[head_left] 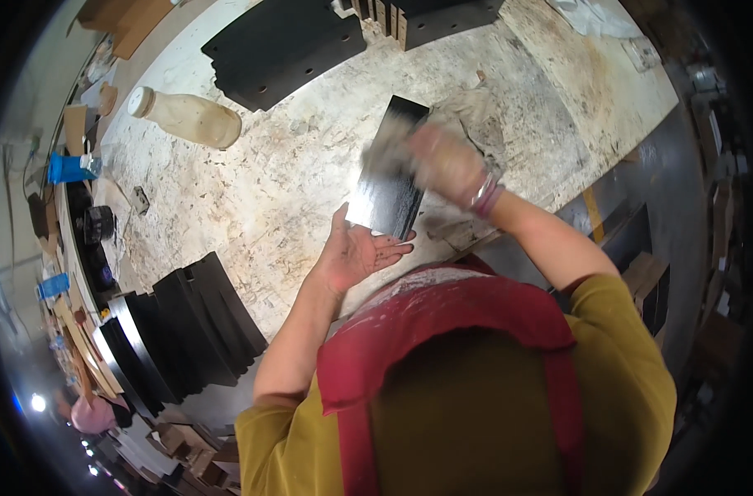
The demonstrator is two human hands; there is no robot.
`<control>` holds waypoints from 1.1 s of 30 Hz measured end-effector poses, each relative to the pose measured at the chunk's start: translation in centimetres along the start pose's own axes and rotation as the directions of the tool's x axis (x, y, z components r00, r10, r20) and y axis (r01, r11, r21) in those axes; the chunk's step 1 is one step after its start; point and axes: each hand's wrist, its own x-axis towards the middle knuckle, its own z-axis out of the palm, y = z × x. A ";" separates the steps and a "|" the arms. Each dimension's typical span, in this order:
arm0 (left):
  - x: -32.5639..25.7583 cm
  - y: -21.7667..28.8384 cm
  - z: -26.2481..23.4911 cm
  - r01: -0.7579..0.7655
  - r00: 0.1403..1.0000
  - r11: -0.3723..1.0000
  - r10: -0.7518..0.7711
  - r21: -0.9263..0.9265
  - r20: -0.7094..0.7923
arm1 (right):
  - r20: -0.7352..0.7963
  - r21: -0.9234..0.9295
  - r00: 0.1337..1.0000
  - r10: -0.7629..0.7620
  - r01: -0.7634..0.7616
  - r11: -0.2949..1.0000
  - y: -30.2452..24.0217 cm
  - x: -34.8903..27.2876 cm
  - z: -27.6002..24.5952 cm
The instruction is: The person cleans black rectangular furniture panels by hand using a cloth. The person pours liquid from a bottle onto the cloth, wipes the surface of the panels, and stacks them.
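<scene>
Scuffed and stained, a pale counter point(252, 190) runs from the near left to the far right of the view, its surface speckled with dark marks. Near the middle of it a glossy black panel point(390, 169) is held tilted, its near edge resting on the left hand point(356, 252). That hand lies palm up beneath the panel, fingers point(389, 246) spread flat and open, propping the panel rather than gripping it. The right hand point(447, 161) is blurred; it presses a grey cloth point(393, 145) against the panel's upper face, its fingers curled around the cloth, with bands at the wrist. On the far left of the counter a dusty plastic bottle point(190, 117) lies on its side, well apart from the hands. Beyond it, at the far edge, flat black boards point(285, 45) with small holes lie stacked. At the near left, a fanned stack of black panels point(186, 331) leans just off the counter's edge. A small metal piece point(139, 199) sits on the counter between the bottle and that stack. The person wears a mustard shirt and a red apron point(442, 322) streaked with pale dust.
</scene>
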 end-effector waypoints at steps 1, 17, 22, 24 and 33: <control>0.3 -0.1 1.1 -0.041 0.999 0.996 0.044 0.078 -0.029 | -0.573 0.006 0.812 0.115 -0.136 0.991 5.7 -0.3 6.3; -8.6 -3.1 0.9 -0.399 0.733 0.910 0.390 0.113 -0.558 | -0.359 0.272 0.868 0.343 -0.254 0.928 15.3 -3.3 8.3; -10.5 -5.0 3.4 -0.567 0.343 0.684 0.703 0.459 -0.623 | -0.396 0.254 0.885 0.245 -0.150 0.955 13.5 -2.6 7.4; -14.2 -6.3 3.5 -0.530 0.192 0.656 0.711 0.538 -0.677 | -0.398 0.244 0.880 0.259 -0.171 0.955 13.9 -2.6 7.7; -28.5 -8.3 0.8 -0.595 -0.481 0.280 0.627 0.754 -0.613 | -0.404 0.209 0.879 0.252 -0.179 0.961 11.9 -2.7 6.3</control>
